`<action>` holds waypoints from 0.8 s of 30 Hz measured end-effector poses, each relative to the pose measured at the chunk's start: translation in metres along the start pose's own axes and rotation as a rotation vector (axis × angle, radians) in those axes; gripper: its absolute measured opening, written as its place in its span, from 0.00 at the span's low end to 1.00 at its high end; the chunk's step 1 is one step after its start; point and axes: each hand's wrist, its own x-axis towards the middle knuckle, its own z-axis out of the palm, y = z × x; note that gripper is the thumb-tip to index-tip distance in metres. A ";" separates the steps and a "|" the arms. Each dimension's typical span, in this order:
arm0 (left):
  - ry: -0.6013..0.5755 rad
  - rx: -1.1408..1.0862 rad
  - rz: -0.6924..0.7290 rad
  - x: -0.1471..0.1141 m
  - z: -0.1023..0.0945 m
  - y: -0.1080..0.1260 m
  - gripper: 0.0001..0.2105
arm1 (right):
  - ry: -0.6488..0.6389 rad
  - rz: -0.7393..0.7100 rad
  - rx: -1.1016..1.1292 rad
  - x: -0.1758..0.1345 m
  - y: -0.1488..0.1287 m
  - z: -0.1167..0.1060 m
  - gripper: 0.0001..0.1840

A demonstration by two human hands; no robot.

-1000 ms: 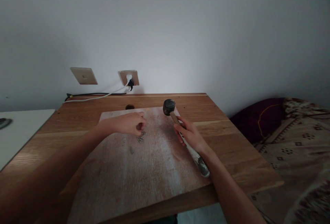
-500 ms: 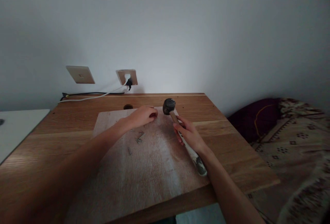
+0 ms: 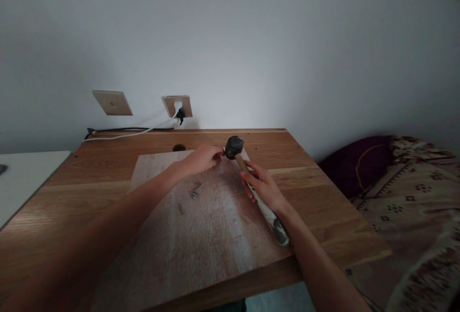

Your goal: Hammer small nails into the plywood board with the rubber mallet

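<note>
My right hand [image 3: 261, 185] is wrapped round the wooden handle of a mallet [image 3: 234, 148] with a dark, rounded head. The handle's worn, white-painted end points toward me. My left hand [image 3: 204, 158] is closed in a pinch near the far edge of a thin board [image 3: 204, 240], its fingertips just left of the mallet's head. What the pinch holds, if anything, is too small and hidden to make out. Several nails [image 3: 195, 190] lie loose on the board, below my left wrist.
The board lies on a wooden table [image 3: 316, 197] that backs onto a white wall. A wall socket [image 3: 178, 107] with plugs and cables [image 3: 132, 134] sits behind it. A round hole [image 3: 178, 147] is near the board's far edge. Patterned fabric [image 3: 402, 197] lies at right.
My left hand has shifted slightly right, its fingertips now extended closer to the mallet's head. The mallet's head has moved a touch left; my right hand keeps its grip.
</note>
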 end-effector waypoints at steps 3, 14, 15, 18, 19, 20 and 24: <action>0.085 -0.215 -0.091 -0.002 0.009 -0.006 0.09 | -0.002 0.014 0.032 0.000 0.000 0.002 0.20; 0.146 -0.321 -0.135 -0.006 0.017 -0.013 0.20 | -0.039 0.000 0.040 -0.003 -0.003 0.011 0.22; 0.143 -0.325 -0.136 -0.005 0.018 -0.015 0.21 | -0.056 -0.003 0.030 -0.003 -0.003 0.011 0.22; 0.134 -0.325 -0.129 -0.004 0.021 -0.018 0.25 | -0.108 0.008 -0.001 -0.004 -0.001 0.012 0.24; 0.132 -0.322 -0.125 -0.004 0.021 -0.019 0.25 | -0.118 0.011 -0.009 -0.004 0.000 0.012 0.25; 0.126 -0.317 -0.123 -0.004 0.019 -0.019 0.26 | -0.120 0.012 -0.013 -0.004 0.000 0.013 0.25; 0.027 -0.178 -0.084 -0.018 -0.008 -0.013 0.23 | -0.109 -0.003 -0.027 -0.006 0.000 0.014 0.24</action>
